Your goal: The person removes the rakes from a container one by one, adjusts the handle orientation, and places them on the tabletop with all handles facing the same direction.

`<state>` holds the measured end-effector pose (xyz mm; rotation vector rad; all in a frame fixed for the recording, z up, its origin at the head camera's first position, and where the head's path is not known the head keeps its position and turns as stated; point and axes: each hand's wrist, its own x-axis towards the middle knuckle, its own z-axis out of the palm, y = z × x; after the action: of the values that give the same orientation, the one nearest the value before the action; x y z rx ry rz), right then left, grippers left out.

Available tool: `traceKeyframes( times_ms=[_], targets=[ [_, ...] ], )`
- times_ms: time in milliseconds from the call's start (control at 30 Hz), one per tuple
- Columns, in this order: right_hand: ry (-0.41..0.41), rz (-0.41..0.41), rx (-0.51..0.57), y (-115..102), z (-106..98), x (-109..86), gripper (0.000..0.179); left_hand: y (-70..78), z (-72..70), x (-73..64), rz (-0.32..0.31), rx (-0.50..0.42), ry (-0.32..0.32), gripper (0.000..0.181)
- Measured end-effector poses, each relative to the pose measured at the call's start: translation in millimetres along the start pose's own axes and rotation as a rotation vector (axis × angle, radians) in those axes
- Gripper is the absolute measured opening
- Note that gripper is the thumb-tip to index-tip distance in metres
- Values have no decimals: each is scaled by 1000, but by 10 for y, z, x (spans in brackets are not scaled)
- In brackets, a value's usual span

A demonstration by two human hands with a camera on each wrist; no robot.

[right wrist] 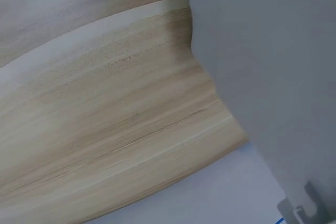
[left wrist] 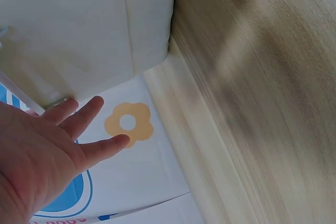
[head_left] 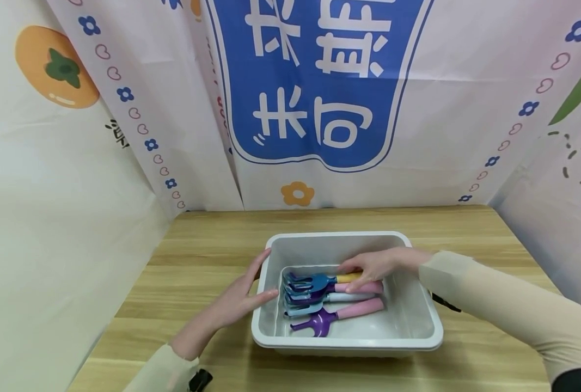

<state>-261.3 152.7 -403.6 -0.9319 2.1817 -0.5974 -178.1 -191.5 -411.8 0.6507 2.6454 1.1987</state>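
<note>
A light grey plastic bin (head_left: 349, 344) stands on the table, several small garden hand rakes lying inside. My left hand (head_left: 238, 299) rests at its left rim, thumb over the edge. In the left wrist view, the fingers (left wrist: 84, 121) extend straight outside the wall. My right hand (head_left: 373, 268) reaches into the bin and pinches the yellow handle (head_left: 348, 277) of a blue-headed rake (head_left: 315, 282). Beside it lie a pink handle (head_left: 373, 287) and a pale blue one (head_left: 351, 297). Nearest the front is a purple rake (head_left: 322, 322) with a pink handle. The right wrist view does not show the right hand.
The wood-grain table (head_left: 182, 261) extends around the bin. A printed white cloth (head_left: 447, 109) hangs behind the table, and white sheets (head_left: 65, 218) border its sides. The bin's outer wall (right wrist: 273, 61) fills much of the right wrist view.
</note>
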Motion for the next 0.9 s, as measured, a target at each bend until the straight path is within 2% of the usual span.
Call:
traceKeyframes(
  times_ms=[233,467,733,900],
  targets=[
    [43,8,8,-5,22,11,60,7,-4,0,6,-6,-5,87],
    [53,45,-5,-14,31,17,58,19,-8,3,-15,-20,-12,86],
    [-20,58,-61,-8,44,36,55,24,-10,-6,-37,-25,-17,85],
    [-32,82,-37,1,39,38,54,19,-10,-3,-44,-27,-19,85]
  ],
)
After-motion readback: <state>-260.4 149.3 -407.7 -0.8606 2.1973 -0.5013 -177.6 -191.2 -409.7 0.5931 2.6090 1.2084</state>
